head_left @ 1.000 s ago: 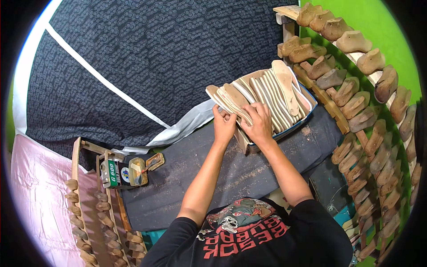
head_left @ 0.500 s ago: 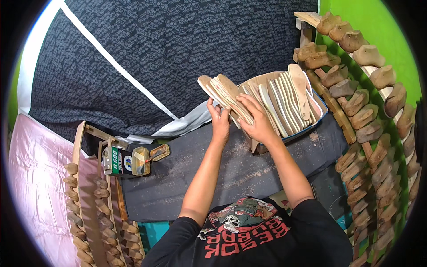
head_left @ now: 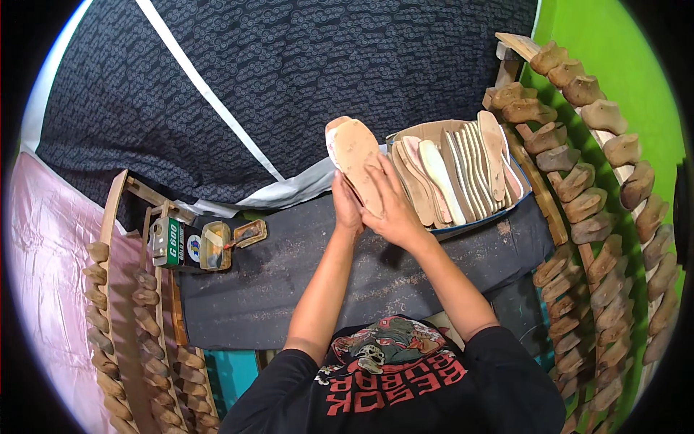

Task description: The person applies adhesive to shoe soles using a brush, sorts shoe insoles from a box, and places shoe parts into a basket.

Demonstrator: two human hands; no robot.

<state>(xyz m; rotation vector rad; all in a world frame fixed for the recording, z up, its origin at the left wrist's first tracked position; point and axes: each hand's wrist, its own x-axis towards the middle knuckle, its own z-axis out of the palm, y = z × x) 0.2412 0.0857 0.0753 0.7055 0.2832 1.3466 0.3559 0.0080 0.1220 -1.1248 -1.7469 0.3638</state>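
A stack of tan insoles is held up between both hands above the far side of the dark work table. My left hand is closed on the stack's left side near its lower end. My right hand lies over the front and right edge, gripping it too. How many insoles the stack holds is hidden. Just right of my right hand, a box with a blue edge holds many more insoles standing in a row, tan, white and brown.
The table's dark cloth is strewn with pale crumbs. At its left end are a green and white can, a cut-open container and a small tray. Racks of wooden shoe lasts flank both sides. A patterned dark curtain hangs behind.
The insoles in my hands have come away from the box and turned upright, squared into a tighter stack. Those left in the box lean apart at the left end.
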